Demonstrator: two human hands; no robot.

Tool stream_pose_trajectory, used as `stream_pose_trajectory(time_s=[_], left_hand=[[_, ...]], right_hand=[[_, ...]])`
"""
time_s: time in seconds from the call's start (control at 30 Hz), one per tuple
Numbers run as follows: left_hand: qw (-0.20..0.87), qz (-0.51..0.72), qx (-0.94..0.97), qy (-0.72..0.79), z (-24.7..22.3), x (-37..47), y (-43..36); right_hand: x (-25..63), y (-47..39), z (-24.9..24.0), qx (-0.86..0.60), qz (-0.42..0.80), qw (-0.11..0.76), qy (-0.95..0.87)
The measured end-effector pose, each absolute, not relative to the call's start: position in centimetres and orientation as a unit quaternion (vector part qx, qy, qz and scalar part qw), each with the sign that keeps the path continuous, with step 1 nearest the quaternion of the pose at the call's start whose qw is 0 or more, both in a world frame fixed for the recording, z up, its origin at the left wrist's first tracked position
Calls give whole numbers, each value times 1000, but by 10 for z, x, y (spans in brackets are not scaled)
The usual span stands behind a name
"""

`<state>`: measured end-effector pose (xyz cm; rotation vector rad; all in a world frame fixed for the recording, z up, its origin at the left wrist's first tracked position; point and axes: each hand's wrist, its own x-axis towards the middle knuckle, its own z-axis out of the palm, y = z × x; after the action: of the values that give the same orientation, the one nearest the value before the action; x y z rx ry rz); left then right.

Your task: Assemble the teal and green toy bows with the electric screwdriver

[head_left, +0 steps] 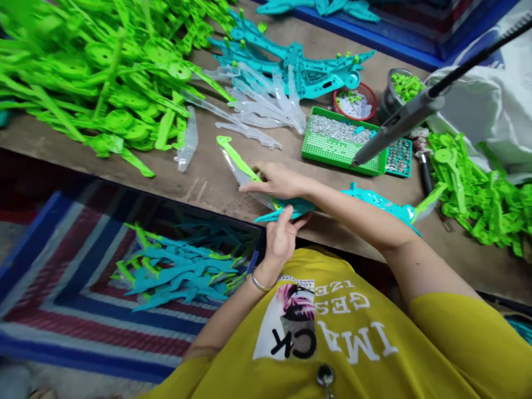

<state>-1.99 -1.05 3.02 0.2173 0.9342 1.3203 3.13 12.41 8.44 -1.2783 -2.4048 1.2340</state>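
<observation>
A teal plastic part (376,202) lies along the table's near edge, passing under my right forearm. At its left end sit a lime-green strip (235,155) and a clear blade-shaped piece (236,172). My right hand (278,180) is closed over the green strip and clear piece from above, thumb and fingers at their sides. Below it, my left hand (280,238) grips the teal part near that end, thumb on top. At the right end a green piece (432,199) sticks out. The join under my right hand is hidden.
A grey screwdriver (399,122) hangs over a green tray (343,160) of screws. Green parts (112,77) pile up left, others (477,194) right. Clear pieces (266,100) and teal parts (291,61) lie behind. A blue crate (41,233) with assembled pieces stands below left.
</observation>
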Motion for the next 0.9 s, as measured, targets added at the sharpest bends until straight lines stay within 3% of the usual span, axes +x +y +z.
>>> stream_pose_trajectory(time_s=[0.13,0.33,0.6,0.77,0.9], left_hand=[[642,616,125,439,34,-23,-2],[619,608,141,477,37,-25,16],[617,585,190,490,56,-25,39],[608,582,184,508,59,-25,43],[611,571,195,512,56,-32,43]], right_hand=[[101,102,106,-426,358,238,-796],[234,3,130,-557,70,395,-728],[297,-82,80,-614,-135,278,-726],[298,-81,70,-609,-147,201,-753],[293,-83,77,-605,-127,225,-753]])
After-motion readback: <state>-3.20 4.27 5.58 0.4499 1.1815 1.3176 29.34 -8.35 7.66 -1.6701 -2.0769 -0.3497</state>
